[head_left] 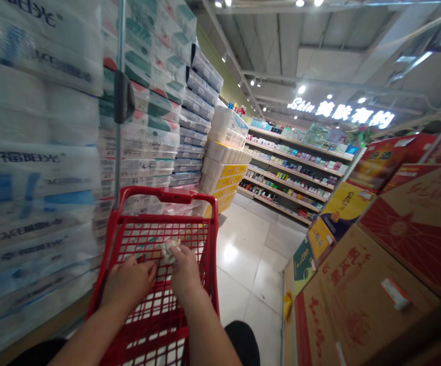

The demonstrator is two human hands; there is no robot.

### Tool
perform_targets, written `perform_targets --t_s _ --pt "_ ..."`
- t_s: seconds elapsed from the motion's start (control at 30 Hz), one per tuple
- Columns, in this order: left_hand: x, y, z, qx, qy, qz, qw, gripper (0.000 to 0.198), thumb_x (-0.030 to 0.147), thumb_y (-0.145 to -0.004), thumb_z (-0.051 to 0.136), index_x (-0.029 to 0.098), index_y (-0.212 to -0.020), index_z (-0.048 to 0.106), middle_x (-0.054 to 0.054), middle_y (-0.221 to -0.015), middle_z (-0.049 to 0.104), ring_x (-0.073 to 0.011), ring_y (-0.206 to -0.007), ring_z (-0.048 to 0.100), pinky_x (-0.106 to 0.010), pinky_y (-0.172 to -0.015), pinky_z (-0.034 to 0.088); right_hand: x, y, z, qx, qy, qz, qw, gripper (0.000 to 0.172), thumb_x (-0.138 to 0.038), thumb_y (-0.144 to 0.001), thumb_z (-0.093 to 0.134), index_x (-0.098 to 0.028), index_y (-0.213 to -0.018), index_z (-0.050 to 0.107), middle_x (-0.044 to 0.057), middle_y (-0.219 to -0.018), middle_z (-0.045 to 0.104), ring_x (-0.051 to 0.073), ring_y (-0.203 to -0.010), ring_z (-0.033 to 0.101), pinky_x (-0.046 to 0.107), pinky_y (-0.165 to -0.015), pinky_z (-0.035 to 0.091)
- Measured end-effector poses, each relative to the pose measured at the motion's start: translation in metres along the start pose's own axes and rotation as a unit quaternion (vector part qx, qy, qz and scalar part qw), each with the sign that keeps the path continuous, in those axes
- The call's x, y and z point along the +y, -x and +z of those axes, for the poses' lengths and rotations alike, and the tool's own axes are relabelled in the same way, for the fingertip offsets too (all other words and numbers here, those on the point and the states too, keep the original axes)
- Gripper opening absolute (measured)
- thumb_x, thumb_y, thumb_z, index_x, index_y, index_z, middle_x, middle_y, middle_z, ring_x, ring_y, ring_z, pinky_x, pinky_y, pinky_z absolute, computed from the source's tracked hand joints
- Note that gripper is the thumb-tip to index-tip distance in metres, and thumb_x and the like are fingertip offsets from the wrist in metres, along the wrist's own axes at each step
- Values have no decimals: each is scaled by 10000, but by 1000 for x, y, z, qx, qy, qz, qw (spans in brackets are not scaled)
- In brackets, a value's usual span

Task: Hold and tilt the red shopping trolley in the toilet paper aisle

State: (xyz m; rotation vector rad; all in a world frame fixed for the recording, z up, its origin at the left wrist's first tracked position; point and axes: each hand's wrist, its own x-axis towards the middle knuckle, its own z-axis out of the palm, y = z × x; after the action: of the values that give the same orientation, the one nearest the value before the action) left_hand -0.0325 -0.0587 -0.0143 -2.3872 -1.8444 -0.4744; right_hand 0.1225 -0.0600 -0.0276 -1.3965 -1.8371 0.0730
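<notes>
Nearest to me are my bare forearms (210, 325), which reach over the red cart (213, 244). My right hand (185, 272) pinches a crumpled white wad (170, 250), above the cart's grid. My left hand (130, 282) is just beside, at the left, curled; I cannot tell whether it holds something. The step seems to be handling this wad; I think the next move calls for a light, sure pinch. Tissue packs (140, 101) stand at the left, cartons (357, 290) at the right.
</notes>
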Motion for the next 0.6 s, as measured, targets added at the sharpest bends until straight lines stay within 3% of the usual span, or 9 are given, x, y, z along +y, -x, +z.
perform_targets --t_s 0.1,0.27,0.43,0.6 --pt "2 -1 -1 4 10 -10 1000 491 421 -892 271 252 -886 732 -131 -823 677 -314 -945 565 -452 -801 373 1 -1 -3 32 29 41 998 714 22 -656 556 -238 -1321 537 97 -1287 539 245 -1109 520 383 -934 463" --pt "5 -7 2 5 10 -2 1000 467 391 -883 294 239 -824 731 -133 -799 679 -322 -947 563 -461 -796 371 5 -4 -3 -9 -5 -19 1000 615 7 -664 551 -288 -1197 630 50 -1225 576 238 -1107 512 371 -926 467" --pt "7 -11 4 18 4 -6 1000 490 409 -896 275 247 -876 738 -133 -809 678 -322 -936 571 -457 -787 378 13 -9 -6 77 20 83 993 649 25 -664 510 -241 -1250 595 106 -1252 550 257 -1079 519 429 -932 455" --pt "6 -12 3 6 1 3 1000 434 390 -874 321 235 -843 726 -125 -807 672 -308 -923 563 -440 -786 379 13 -10 -2 -18 -32 1 999 617 -4 -636 563 -273 -1186 630 43 -1156 610 224 -1047 539 363 -909 470"
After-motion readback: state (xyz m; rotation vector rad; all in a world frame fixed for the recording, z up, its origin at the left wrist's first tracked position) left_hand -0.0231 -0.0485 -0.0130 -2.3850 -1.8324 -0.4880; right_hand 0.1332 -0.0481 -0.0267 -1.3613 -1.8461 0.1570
